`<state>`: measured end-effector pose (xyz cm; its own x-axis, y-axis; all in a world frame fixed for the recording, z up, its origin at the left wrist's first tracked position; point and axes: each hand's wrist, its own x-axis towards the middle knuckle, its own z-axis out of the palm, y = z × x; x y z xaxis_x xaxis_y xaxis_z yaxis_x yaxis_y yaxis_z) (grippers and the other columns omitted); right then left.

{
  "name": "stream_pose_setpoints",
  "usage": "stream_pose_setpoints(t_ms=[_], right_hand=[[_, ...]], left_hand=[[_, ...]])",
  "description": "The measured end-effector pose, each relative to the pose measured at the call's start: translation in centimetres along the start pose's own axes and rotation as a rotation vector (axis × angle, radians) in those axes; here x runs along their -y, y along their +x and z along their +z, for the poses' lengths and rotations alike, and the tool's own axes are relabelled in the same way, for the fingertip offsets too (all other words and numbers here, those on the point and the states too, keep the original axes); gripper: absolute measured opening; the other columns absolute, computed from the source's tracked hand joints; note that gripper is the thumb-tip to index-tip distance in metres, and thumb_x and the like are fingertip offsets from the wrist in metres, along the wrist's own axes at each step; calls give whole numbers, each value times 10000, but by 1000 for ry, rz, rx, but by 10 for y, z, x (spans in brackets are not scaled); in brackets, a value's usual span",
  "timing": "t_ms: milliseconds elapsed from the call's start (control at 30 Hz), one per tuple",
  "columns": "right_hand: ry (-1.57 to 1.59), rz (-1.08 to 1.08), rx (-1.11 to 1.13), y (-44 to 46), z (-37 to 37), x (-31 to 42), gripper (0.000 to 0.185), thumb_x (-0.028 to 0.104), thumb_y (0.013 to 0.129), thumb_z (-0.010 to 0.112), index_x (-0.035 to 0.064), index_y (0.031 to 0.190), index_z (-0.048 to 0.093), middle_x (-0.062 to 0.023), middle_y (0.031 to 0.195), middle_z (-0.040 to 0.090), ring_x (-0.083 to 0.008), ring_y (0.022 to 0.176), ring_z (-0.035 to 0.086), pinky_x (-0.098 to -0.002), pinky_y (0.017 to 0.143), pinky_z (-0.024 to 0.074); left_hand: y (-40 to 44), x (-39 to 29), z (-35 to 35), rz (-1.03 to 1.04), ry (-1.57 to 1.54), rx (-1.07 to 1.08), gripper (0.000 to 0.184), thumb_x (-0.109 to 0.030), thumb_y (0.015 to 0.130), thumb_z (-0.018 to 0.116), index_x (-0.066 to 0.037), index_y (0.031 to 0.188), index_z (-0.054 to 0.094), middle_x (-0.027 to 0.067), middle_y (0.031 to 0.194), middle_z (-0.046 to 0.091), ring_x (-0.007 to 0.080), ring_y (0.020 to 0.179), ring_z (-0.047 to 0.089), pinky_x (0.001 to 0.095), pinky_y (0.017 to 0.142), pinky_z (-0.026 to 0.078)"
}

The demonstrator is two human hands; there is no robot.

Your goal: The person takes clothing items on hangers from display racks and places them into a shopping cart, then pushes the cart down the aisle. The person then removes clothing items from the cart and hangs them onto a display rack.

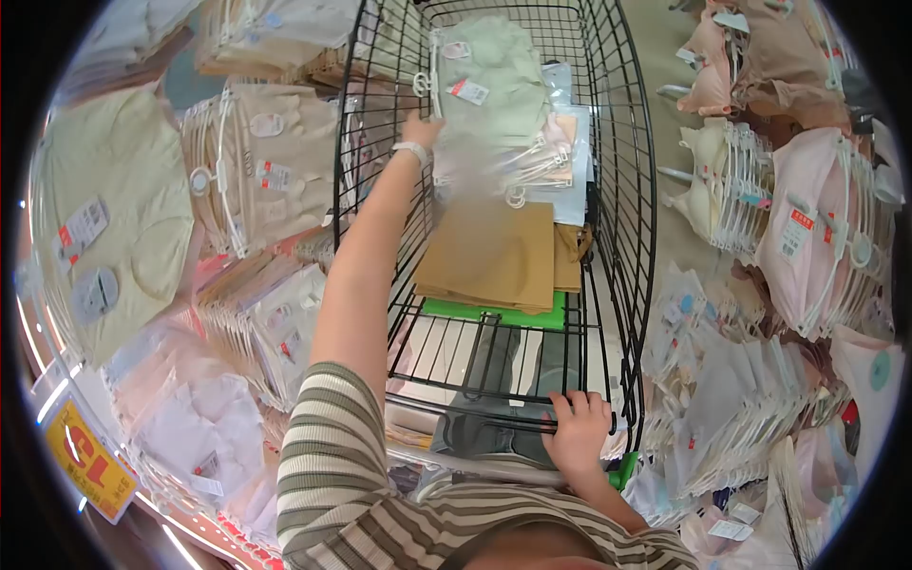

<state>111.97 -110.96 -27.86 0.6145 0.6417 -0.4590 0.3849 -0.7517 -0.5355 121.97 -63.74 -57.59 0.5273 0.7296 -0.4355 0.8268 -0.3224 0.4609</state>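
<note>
My left hand [418, 130], with a pale band on the wrist, reaches into the black wire shopping cart [649, 152]. Its fingers are closed at the lower end of a white hanger [434, 71] that carries a pale green underwear garment [494, 76] with a red-and-white tag. Beneath that garment lie more hangered pieces [556, 157] and a light blue packet [570, 204]. My right hand [579, 427] curls over the cart's near wire edge. Closer to me in the cart are stacked brown cardboard pieces [503, 252], partly behind a blurred patch.
Racks of hangered underwear [275, 171] line the left side, with a yellow price sign [90, 461] low down. Bras on hangers [727, 185] and more hanging garments [731, 408] stand close on the right. A green panel [532, 313] shows under the cardboard.
</note>
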Motion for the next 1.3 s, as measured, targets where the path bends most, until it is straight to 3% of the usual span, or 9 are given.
stream_pose_setpoints(t_ms=[67, 267, 300, 367, 567, 667, 800, 1033, 1300], right_hand=[[-17, -17, -41, 0, 0, 2, 330, 144, 604, 694, 112, 924, 620, -72, 872, 537, -268, 819, 497, -390, 712, 369], [-67, -39, -34, -6, 6, 4, 315, 137, 612, 693, 110, 919, 623, -56, 869, 577, -266, 827, 515, -384, 717, 380], [-79, -44, -67, -5, 8, 4, 305, 139, 615, 691, 108, 912, 623, -52, 861, 583, -265, 824, 519, -382, 717, 383], [-123, -79, -56, -7, 7, 7, 264, 145, 638, 683, 114, 893, 625, -52, 856, 592, -269, 816, 528, -382, 715, 389], [-169, -71, -146, -12, 23, -2, 211, 181, 665, 679, 121, 862, 638, -71, 826, 609, -289, 799, 561, -408, 704, 423], [-196, -62, -141, -15, 21, 1, 224, 170, 637, 680, 122, 853, 656, -70, 839, 627, -291, 822, 575, -399, 718, 438], [-189, -54, -169, -13, 26, -3, 237, 168, 613, 677, 127, 846, 671, -77, 850, 644, -289, 832, 597, -391, 724, 458], [-185, -24, -173, -17, 25, -3, 257, 189, 670, 658, 130, 919, 672, -99, 857, 670, -286, 827, 631, -365, 713, 493], [-217, -12, -203, -16, 28, -8, 313, 208, 645, 702, 146, 950, 668, -96, 852, 674, -289, 824, 631, -378, 727, 495]], left_hand=[[-63, -36, -31, 52, -154, 220, 693, -306, 740, 680, 81, 1258, 431, 253, 1205, 531, 313, 1120, 524, 341, 932, 408], [-221, -92, -114, 649, 489, 713, 435, -248, 818, 580, -35, 1194, 533, 164, 1133, 590, 329, 1015, 571, 380, 872, 449], [-240, -80, -124, 629, 482, 680, 435, -248, 818, 580, -35, 1194, 533, 164, 1133, 590, 329, 1015, 571, 380, 872, 449], [-279, -48, -138, 1030, 272, 311, 241, -229, 841, 528, -56, 985, 614, 128, 922, 621, 291, 827, 588, 397, 761, 466], [-400, -25, -242, 593, 13, 4, 316, -139, 814, 576, -34, 1112, 571, 146, 1001, 630, 299, 918, 602, 362, 833, 459], [-441, 49, -242, 381, -238, -235, 300, -69, 818, 571, -23, 1115, 563, 119, 949, 644, 231, 891, 615, 325, 818, 460], [-492, 87, -253, 170, -352, -359, 288, -72, 792, 593, -23, 1076, 580, 141, 964, 627, 284, 885, 601, 361, 817, 457], [-509, 135, -230, 284, -110, -423, 299, -102, 763, 622, -44, 1053, 579, 137, 1017, 586, 304, 979, 550, 361, 829, 436], [-506, 83, -211, 395, 306, -306, 376, -225, 688, 669, -123, 1042, 595, 86, 1238, 447, 289, 1232, 349, 524, 985, 290]])
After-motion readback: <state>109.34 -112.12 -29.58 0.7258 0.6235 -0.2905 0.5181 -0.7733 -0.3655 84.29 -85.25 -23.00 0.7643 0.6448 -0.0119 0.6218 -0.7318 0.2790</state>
